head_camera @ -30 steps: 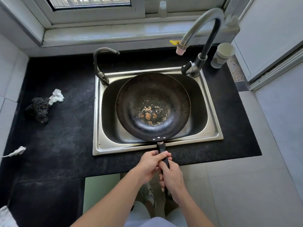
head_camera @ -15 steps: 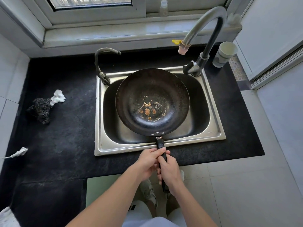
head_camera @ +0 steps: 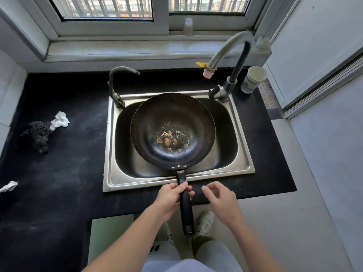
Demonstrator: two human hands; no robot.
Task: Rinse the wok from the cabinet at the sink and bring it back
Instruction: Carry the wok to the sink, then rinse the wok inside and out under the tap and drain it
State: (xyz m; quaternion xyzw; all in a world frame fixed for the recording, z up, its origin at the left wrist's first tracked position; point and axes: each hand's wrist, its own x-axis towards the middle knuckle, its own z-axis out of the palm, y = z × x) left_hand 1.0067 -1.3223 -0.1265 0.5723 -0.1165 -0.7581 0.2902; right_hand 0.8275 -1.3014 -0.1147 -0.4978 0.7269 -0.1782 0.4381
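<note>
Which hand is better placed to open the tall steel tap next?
Probably right. The right hand is free, on the side of the tall steel tap; the left hand grips the handle of the black round wok.

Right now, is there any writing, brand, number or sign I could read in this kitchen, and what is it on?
No text here can be read.
Small bottle: label too blurred.
Paper cup: bluish print, too small to read.
Dark mark on the trousers: blurred; letters or not, I cannot tell.
Wok: no writing shows.
</note>
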